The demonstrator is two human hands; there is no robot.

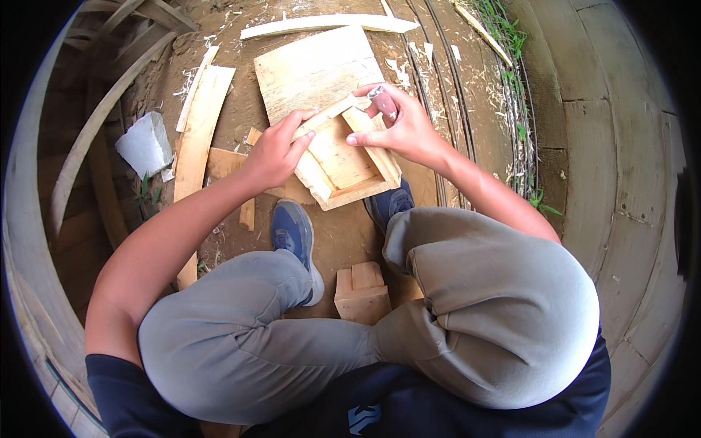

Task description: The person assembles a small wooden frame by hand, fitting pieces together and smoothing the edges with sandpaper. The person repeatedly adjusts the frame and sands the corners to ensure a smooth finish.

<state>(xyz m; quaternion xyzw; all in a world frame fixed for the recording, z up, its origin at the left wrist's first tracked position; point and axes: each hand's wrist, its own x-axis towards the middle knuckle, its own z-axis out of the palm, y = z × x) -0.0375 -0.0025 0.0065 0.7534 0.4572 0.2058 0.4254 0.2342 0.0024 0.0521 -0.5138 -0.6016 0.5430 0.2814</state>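
Observation:
Between my hands is a shallow, open wooden box [355, 193], tilted above the ground with its hollow side up. My left hand [281, 146] is closed on its far left corner, thumb and fingers along the rim. At the far right side my right hand [405, 124] grips the wall, with the thumb over the inner edge. A dull pink, white-smudged rounded piece [382, 104] shows at the right hand's fingers; I cannot tell whether it is a wrapped finger or a held object. Just beyond the box lies a wide pale board [314, 69].
Wood strips [201, 135] and a white stone block [145, 144] lie at left. A long pale slat [328, 26] lies at the far side. Dark cables [443, 73] run along the right among shavings. A small wooden block [363, 292] stands between my legs, near my blue shoe [292, 230].

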